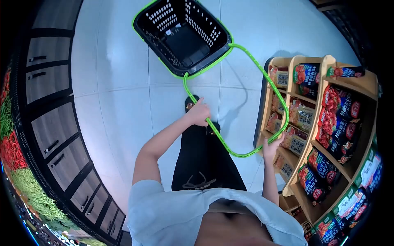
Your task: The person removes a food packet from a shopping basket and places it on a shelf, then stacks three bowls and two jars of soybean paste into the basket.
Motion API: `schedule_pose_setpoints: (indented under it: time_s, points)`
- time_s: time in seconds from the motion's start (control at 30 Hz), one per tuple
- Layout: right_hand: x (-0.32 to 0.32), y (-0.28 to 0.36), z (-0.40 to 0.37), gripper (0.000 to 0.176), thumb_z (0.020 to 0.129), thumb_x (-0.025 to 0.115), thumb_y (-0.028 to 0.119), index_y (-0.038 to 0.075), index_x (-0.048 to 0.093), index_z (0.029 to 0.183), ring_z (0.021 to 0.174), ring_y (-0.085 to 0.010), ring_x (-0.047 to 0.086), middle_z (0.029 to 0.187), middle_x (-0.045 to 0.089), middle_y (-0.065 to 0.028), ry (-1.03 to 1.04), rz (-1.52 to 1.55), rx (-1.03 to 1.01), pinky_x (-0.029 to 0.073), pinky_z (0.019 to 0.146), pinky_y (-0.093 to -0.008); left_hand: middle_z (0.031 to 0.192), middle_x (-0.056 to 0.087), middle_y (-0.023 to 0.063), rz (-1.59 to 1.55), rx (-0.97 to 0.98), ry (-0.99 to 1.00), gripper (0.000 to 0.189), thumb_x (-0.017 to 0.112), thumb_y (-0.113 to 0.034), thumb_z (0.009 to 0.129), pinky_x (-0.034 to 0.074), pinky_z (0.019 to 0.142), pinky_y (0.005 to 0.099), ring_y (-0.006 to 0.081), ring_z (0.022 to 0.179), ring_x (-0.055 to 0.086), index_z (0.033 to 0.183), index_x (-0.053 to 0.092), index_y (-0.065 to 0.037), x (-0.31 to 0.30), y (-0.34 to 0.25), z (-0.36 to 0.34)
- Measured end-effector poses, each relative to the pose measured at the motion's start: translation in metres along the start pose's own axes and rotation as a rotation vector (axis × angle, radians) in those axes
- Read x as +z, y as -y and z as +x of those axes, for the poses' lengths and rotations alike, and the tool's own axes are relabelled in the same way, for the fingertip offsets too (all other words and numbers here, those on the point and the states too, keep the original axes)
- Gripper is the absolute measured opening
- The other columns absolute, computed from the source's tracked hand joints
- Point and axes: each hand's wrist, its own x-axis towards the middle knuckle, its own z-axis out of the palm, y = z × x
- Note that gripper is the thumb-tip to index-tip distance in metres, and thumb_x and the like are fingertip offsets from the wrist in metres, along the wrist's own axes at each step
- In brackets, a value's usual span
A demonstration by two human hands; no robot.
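A black plastic shopping basket (197, 69) with slotted walls and a bright green rim is out in front of me, tilted so that its inside faces me. Its long green handle (286, 117) reaches back toward my body in a wide loop. My left hand (198, 112) is closed around the left side of this handle, above my feet, with one finger partly stretched out. At the loop's near right corner my right hand (272, 147) is wrapped around the handle, close to the shelf of packets.
On the right stands a wooden shelf (326, 65) with red and black food packets (328, 117) and price signs (369, 168). Dark-framed drawer cabinets (49, 90) line the left, with red peppers and green vegetables (30, 188) above them. Pale floor tiles (115, 53) lie between.
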Motion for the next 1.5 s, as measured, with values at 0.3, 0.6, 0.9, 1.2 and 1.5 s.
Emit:
schedule_pose_setpoints:
  time_s: [0.3, 0.6, 0.9, 1.2, 1.5]
  points:
    - [-0.05, 0.107, -0.017, 0.078, 0.082, 0.065, 0.008, 0.01, 0.007, 0.135, 0.07, -0.0235, 0.062, 0.096, 0.054, -0.0205, 0.2, 0.972, 0.445, 0.056, 0.058, -0.0355, 0.129, 0.041, 0.0183, -0.273, -0.806, -0.793, 0.05, 0.068, -0.026, 0.074, 0.03, 0.1, 0.0538, 0.0323, 0.111, 0.048, 0.119, 0.052, -0.012, -0.004, -0.069, -0.068]
    - [-0.031, 0.184, -0.058, 0.025, 0.086, 0.061, 0.021, 0.001, 0.05, 0.094, 0.079, -0.0203, 0.063, 0.085, 0.062, -0.0115, 0.657, 1.224, 0.432, 0.054, 0.069, -0.0338, 0.115, 0.05, 0.0183, -2.186, -0.815, -0.893, 0.028, 0.053, -0.03, 0.091, 0.046, 0.088, 0.0528, 0.034, 0.108, 0.053, 0.106, 0.04, -0.009, -0.076, -0.243, -0.139]
    - [0.03, 0.223, -0.067, 0.02, 0.085, 0.061, 0.016, 0.002, 0.052, 0.095, 0.105, -0.03, 0.054, 0.107, 0.056, -0.0158, 1.355, 1.404, 1.133, 0.047, 0.094, -0.0441, 0.087, 0.057, 0.0109, -1.615, -1.18, -0.971, 0.02, 0.048, -0.025, 0.09, 0.056, 0.067, 0.0426, 0.0251, 0.075, 0.061, 0.098, 0.046, -0.006, -0.092, -0.117, -0.223]
    - [0.085, 0.317, -0.014, 0.032, 0.088, 0.058, 0.023, 0.002, 0.041, 0.104, 0.115, -0.0382, 0.048, 0.12, 0.046, -0.0215, 1.184, 1.55, 1.238, 0.05, 0.086, -0.0415, 0.064, 0.053, 0.0038, -1.506, -1.107, -1.239, 0.011, 0.048, -0.012, 0.083, 0.037, 0.04, 0.0284, 0.0124, 0.053, 0.05, 0.093, 0.046, -0.008, -0.211, 0.001, -0.242]
    - [0.167, 0.404, 0.052, 0.035, 0.096, 0.039, 0.025, -0.006, 0.035, 0.112, 0.117, -0.0409, 0.043, 0.124, 0.042, -0.0241, 1.126, 1.422, 1.543, 0.043, 0.099, -0.0453, 0.063, 0.05, 0.0031, -1.177, -1.332, -0.958, 0.011, 0.051, -0.009, 0.083, 0.029, 0.032, 0.0254, 0.0114, 0.046, 0.046, 0.093, 0.048, -0.008, -0.298, 0.119, -0.245]
